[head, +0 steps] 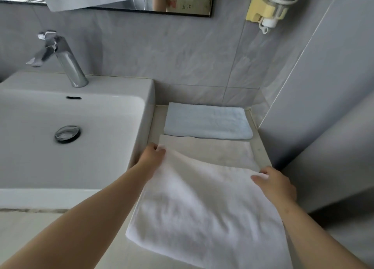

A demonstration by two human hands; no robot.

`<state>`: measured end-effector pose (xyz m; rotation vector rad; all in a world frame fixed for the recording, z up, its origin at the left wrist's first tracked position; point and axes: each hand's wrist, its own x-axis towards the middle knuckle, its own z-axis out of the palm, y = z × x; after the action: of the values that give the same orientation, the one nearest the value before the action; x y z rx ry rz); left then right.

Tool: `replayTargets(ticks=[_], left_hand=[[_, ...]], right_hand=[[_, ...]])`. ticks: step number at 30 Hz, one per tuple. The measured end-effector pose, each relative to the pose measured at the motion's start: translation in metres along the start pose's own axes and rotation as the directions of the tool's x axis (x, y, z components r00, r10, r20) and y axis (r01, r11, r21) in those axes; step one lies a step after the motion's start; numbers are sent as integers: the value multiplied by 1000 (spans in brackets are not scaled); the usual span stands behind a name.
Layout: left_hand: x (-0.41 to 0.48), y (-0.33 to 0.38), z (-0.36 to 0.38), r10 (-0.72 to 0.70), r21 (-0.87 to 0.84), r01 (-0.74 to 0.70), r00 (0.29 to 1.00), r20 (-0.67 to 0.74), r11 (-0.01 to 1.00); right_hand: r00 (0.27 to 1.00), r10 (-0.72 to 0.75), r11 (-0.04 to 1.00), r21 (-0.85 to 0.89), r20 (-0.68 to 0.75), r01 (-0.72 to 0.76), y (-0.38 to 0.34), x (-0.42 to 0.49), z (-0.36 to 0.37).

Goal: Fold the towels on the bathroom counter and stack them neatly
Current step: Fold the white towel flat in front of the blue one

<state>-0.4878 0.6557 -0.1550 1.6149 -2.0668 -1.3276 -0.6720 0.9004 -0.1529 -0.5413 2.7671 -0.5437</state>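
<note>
Sink (113, 84) fills the left. To its right, on the narrow counter (262, 149), a large white towel (202, 208) lies nearest the camera. Its far edge is lifted over a flat beige towel (214, 153), and a folded pale-blue towel (208, 121) sits just behind that, against the wall. Left hand (151, 156) pinches the white towel's far-left corner with fingers curled close together; right hand (278, 184) pinches the far-right corner, thumb on top, the other fingers hidden under the cloth.
</note>
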Motion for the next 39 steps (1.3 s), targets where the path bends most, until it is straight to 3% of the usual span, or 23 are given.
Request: replayTargets(ticks=[3, 8, 15, 21, 26, 28, 34, 39], left_hand=[[10, 0, 11, -61, -125, 60, 998, -7, 990], [9, 9, 9, -58, -187, 49, 997, -45, 981], [18, 47, -11, -56, -323, 26, 995, -84, 946], [59, 49, 2, -166, -331, 111, 976, -143, 937], [62, 10, 25, -197, -241, 188, 980, -13, 952], [59, -5, 28, -213, -199, 204, 977, -25, 959], [23, -25, 31, -139, -42, 135, 981, -134, 990], [-12, -43, 30, -122, 23, 125, 987, -101, 992]], right_hand=[[997, 57, 969, 236, 61, -70, 6, 11, 7], [992, 92, 875, 483, -91, -37, -12, 18, 8], [953, 146, 771, 634, -265, 59, -38, 35, -10], [960, 114, 775, 627, -257, 76, -55, 73, -6], [996, 89, 834, 548, -24, -61, -35, 92, 31], [993, 111, 853, 510, 28, -110, -24, 90, 39], [997, 83, 875, 479, -8, -69, -8, 56, 40], [998, 59, 881, 472, -11, -47, 7, 28, 38]])
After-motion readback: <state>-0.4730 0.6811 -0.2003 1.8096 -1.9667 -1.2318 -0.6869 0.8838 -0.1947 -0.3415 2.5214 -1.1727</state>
